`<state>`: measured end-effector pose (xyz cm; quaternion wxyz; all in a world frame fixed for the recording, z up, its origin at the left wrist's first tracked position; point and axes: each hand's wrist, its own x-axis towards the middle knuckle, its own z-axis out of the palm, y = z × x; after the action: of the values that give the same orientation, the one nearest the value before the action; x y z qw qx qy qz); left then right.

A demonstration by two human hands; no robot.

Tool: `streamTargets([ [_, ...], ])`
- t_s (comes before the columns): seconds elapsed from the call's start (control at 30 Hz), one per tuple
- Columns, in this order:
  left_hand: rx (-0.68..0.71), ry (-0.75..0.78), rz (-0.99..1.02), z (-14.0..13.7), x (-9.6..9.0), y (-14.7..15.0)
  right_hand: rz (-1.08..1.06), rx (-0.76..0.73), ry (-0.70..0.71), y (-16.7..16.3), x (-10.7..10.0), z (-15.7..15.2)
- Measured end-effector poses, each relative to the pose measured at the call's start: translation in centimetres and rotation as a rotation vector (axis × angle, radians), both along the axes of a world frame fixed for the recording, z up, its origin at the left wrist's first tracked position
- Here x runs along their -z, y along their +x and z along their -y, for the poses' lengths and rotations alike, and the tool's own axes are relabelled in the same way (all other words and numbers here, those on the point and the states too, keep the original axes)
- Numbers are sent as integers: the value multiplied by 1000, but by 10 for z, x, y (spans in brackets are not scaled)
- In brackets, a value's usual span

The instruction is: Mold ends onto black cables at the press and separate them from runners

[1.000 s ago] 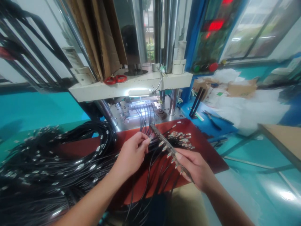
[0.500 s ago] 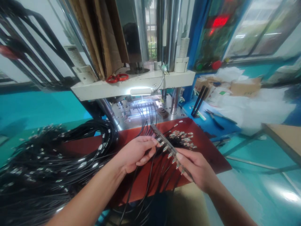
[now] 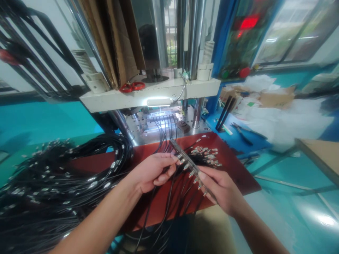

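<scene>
From seven o'clock, the person's curled left hand (image 3: 153, 171) pinches a connector (image 3: 181, 159) at the bar (image 3: 188, 161); from five o'clock, the right hand (image 3: 221, 190) grips its near end.

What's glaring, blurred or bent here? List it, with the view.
Head view: the lamp burns white, and glare spots the floor; head view: the display glows red, unreadable; head view: the cables smear toward the lower left; head view: wide-lens stretch toward the edges, while left hand, right hand and strip look clearer.
</scene>
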<state>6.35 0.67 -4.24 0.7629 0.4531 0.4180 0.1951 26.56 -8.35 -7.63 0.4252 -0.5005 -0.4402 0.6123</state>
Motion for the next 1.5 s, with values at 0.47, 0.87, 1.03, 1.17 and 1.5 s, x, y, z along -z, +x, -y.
streamTargets([
  [0.47,17,6,-61,-3,1,1,-5,-28,8,-1,0,0],
  [0.87,6,93,-147,-6,2,6,108,-95,67,2,1,-2],
  [1.03,36,108,-123,-4,4,2,167,-91,53,1,3,0],
  [1.17,1,196,-133,1,4,3,216,-55,73,1,7,1],
  [1.5,28,230,-177,5,3,0,318,-193,142,-1,0,-1],
])
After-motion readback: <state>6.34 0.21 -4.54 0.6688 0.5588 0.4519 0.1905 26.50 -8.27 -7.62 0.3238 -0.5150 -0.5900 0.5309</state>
